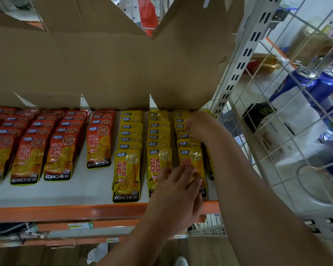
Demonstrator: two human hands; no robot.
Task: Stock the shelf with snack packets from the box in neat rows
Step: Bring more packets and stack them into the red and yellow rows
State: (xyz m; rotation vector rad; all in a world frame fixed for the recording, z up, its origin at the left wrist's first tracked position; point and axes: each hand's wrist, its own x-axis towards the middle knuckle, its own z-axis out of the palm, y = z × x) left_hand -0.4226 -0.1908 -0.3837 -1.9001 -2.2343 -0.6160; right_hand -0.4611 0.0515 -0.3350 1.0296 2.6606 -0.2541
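Three yellow rows stand in plain view on the shelf (65,192), with a fourth mostly hidden behind the right forearm. The left hand (179,185) lies over the front yellow packets (126,169) of the second and third rows, its fingers spread and fairly straight, pressing more than gripping. The right hand (197,125) is curled at the back of the third row and seems to pinch packet tops there (blur hides the fingertips).

The step in hand looks like squaring up the right-hand rows. To do it well, I would hold the front packet down so the row cannot slide toward the orange lip. The back packets can then be nudged until each overlaps the one in front evenly. The gaps between rows should match the gaps already set. Slick pouches will likely fan sideways if pushed from one corner, so a flat push along the row's line is safer.

As for containers, the box (104,64) sits at the back of the shelf, its flaps hanging over the rows, and its inside is not visible. Red packets (60,156) fill the shelf's left part in several rows. A wire basket (319,217) to the right holds blue cans (304,81).
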